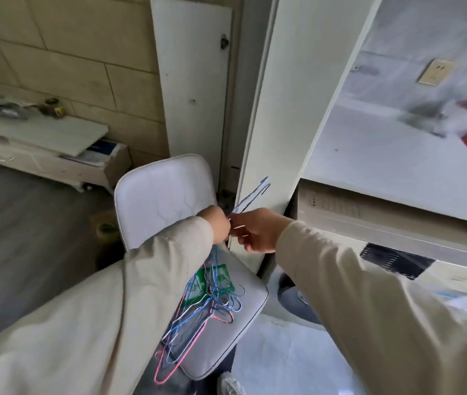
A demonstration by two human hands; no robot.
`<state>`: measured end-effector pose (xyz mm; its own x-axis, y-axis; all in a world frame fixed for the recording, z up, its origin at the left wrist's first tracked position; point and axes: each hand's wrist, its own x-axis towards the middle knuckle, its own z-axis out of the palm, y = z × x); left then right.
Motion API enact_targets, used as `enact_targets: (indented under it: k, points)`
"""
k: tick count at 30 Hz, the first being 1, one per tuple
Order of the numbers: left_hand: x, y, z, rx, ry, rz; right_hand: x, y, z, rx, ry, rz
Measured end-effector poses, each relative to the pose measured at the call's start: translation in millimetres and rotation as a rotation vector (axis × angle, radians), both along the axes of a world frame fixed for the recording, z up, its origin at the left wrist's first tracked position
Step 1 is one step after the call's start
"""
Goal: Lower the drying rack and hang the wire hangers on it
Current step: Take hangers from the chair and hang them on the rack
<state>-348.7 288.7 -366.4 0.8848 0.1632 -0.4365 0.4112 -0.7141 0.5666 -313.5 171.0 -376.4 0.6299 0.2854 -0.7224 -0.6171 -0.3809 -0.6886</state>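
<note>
A tangled bunch of wire hangers [198, 306] in blue, pink and dark colours lies on the seat of a pale grey chair [166, 195], partly over a green plastic piece [220, 277]. My left hand [216, 223] is closed on wires that rise from the bunch. My right hand [255, 229] pinches a blue wire hanger [250, 196] whose hook points up and to the right, above the chair back. The two hands are almost touching. No drying rack is in view.
A white door frame [280, 109] stands just right of the hands. A white board [192, 81] leans against the tiled wall behind the chair. A low white cabinet [41, 149] runs along the left wall. A beige appliance [369, 223] sits to the right.
</note>
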Motion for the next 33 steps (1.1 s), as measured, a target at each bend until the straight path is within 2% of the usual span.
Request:
enact_targets:
  k: [5,10,19,27,29,33]
  points:
    - [-16.9,-61.2,64.5,-0.136,-0.05,-0.111,-35.6,-62.6,52.4,0.166,-0.09,-0.345]
    - [-32.7,-154.2,118.7,-0.306,-0.094,-0.234,-68.0,-158.2,106.5,0.253,-0.289,-0.64]
    - [-49.0,-337.7,173.0,-0.215,-0.292,-0.577,-145.5,-359.8,183.0,0.319,-0.515,-1.214]
    - [-56.4,-526.4,204.3,-0.174,-0.405,-0.763,-194.5,-530.8,223.2,0.124,-0.63,-1.368]
    - [-52.9,-575.1,212.8,-0.029,-0.499,-0.897,-201.9,-576.4,231.0,0.092,-0.639,-1.389]
    - [-36.4,-684.5,222.3,-0.23,-0.423,-0.83,-208.7,-669.7,240.0,0.057,-0.665,-1.438]
